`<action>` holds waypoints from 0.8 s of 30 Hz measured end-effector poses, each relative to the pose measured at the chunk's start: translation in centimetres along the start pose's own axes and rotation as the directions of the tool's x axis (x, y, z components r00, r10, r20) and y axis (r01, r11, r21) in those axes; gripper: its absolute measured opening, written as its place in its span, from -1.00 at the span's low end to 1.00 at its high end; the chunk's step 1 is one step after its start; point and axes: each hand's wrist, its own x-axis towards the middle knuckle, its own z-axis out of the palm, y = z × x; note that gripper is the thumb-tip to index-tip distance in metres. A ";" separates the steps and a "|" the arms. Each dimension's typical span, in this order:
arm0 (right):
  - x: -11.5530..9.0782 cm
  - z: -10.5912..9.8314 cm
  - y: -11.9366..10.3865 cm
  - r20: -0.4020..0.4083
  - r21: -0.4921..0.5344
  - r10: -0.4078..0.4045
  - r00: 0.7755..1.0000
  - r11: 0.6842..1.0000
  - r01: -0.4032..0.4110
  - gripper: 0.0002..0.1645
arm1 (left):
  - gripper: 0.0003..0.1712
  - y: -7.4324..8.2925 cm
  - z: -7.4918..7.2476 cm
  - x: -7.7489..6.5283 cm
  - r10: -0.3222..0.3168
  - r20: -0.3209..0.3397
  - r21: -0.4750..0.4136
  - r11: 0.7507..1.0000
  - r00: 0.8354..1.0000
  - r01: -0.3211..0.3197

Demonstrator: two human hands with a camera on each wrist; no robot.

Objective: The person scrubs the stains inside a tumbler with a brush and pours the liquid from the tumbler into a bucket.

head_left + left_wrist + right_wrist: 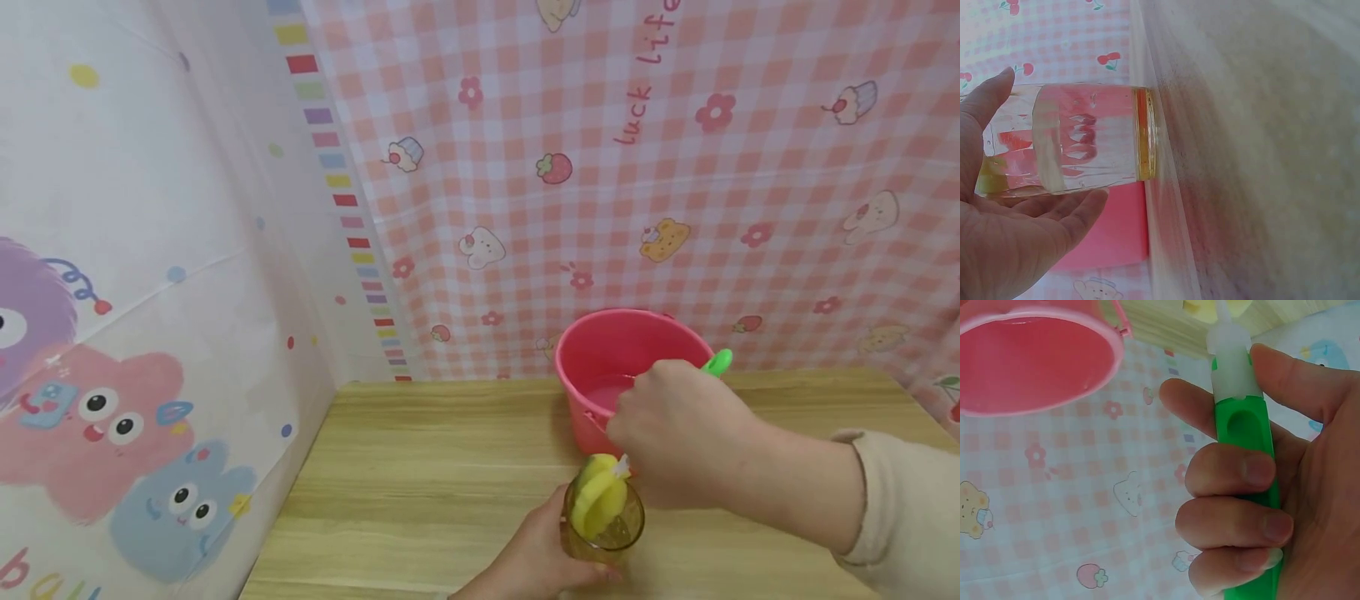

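My left hand [536, 546] grips a clear amber-tinted drinking glass [581, 548], its mouth facing up toward the head camera. The left wrist view shows the thumb on one side of the glass [1104, 137] and the fingers on the other, with its base close to the tabletop. In my right hand [675, 425] is a sponge cup brush, its green handle [1247, 434] wrapped by curled fingers, the thumb against the white neck [1235, 372]. The yellow sponge head [600, 500] sits at the glass's mouth, partly inside. The hand hides most of the handle in the head view.
A pink bucket [600, 350] stands behind the glass near the table's back edge, partly covered by my right hand. The wood-grain table [420, 467] meets a pink checked cloth [517, 208] at the back and a white printed sheet [247, 358] at the left.
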 end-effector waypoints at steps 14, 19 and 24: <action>-1.4 0.5 1.1 0.074 0.038 0.044 0.996 0.998 -0.047 -0.48 | 0.02 -0.2 0.1 0.2 0.061 0.012 -0.013 0.998 0.998 -0.061; -1.8 0.4 1.1 0.063 0.040 0.039 0.997 0.998 -0.041 -0.50 | 0.01 -0.2 0.1 0.1 0.052 -0.003 -0.015 0.999 0.999 -0.052; -2.1 0.5 0.9 0.040 0.061 0.023 0.999 0.998 -0.026 -0.53 | 0.00 -0.1 0.1 -0.1 0.001 -0.008 -0.020 1.000 1.000 -0.001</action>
